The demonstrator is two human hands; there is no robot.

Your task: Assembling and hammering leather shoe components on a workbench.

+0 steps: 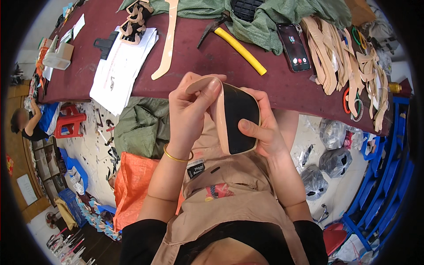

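Black piece (240, 115), curved along its outer side, edged with a beige strip (223, 123); held in both hands above the lap, just in front of the bench (287, 88).

Left hand (194, 99): closed in a pinch, thumb and fingers gripping the beige strip at the upper end of the black piece, where a loop of it curls outward. Gold bangle (176, 158) at the wrist.

Right hand (263, 128): partly curled around the far side of the black piece, thumb pressed on its dark face, fingers mostly hidden behind.

Bench, dark red covering, left to right:
- white papers (119, 75), stacked, overhanging the near edge; black-and-beige pieces (134, 27) at their upper end, a black tool (106, 45) beside them, kind unclear;
- long beige band (168, 42), one, lying singly;
- hammer (240, 51), yellow handle, dark head;
- green cloth (265, 33), crumpled, a black tray (248, 9) against it;
- phone (293, 48), screen lit;
- beige bands (324, 55), a thick bundle, some hanging over the edge.

Below, left: orange sack (134, 190), green sheet (143, 128), red stool (70, 121), a seated co-worker (33, 119). Below, right: clear plastic bags (334, 162) on the floor, blue rack (382, 172).
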